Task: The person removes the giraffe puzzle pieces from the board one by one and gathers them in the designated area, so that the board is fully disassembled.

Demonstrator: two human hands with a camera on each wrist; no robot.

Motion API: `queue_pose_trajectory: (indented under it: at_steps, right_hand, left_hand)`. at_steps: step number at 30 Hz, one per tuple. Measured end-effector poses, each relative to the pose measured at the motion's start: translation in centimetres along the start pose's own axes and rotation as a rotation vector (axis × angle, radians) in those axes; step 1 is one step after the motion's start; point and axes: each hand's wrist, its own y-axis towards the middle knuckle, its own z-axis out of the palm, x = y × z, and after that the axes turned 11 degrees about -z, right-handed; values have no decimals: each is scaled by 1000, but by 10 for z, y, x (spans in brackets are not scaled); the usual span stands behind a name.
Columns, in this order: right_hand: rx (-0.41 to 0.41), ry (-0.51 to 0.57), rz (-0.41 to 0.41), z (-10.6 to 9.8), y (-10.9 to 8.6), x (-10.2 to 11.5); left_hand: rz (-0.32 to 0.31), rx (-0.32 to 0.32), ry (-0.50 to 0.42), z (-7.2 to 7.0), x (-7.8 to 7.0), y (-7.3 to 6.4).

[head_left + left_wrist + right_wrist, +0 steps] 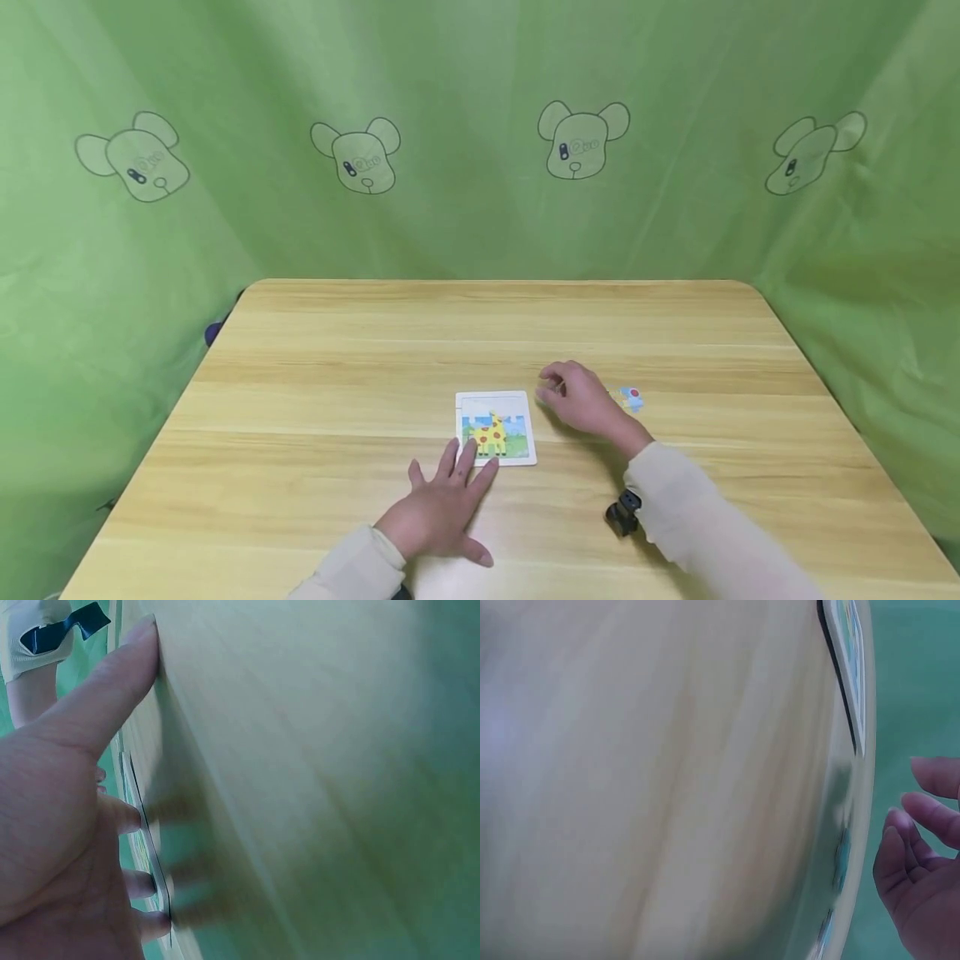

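A square jigsaw puzzle [517, 433] in a white frame lies flat on the table, a yellow giraffe with red spots across its lower part and a pale bare strip along its top. My left hand [442, 508] lies with spread fingers, the fingertips touching the puzzle's lower left edge; in the left wrist view its thumb [112, 697] sticks out apart. Off the puzzle's upper right corner hovers my right hand [581, 400], fingers loosely bent. In the right wrist view its thumb and fingertips [934, 817] stand apart with nothing visible between them.
Loose puzzle pieces [632, 398], blue with a red spot, lie right of the right hand, partly hidden by it. The right wrist view shows colourful pieces [843, 859] on the wooden table [300, 358]. A green curtain [465, 225] with bear faces surrounds it.
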Motion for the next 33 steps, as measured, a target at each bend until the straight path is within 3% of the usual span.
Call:
queue_pose_trajectory:
  at_steps: [15,24,33]
  right_hand:
    - [136,24,-83,23,14,33]
    - [225,15,-215,36,13,48]
    - [248,-15,-240,51,14,55]
  left_hand:
    - [-3,9,34,-2,-1,0]
    - [0,8,36,-2,-1,1]
    - [-3,19,50,-2,-2,2]
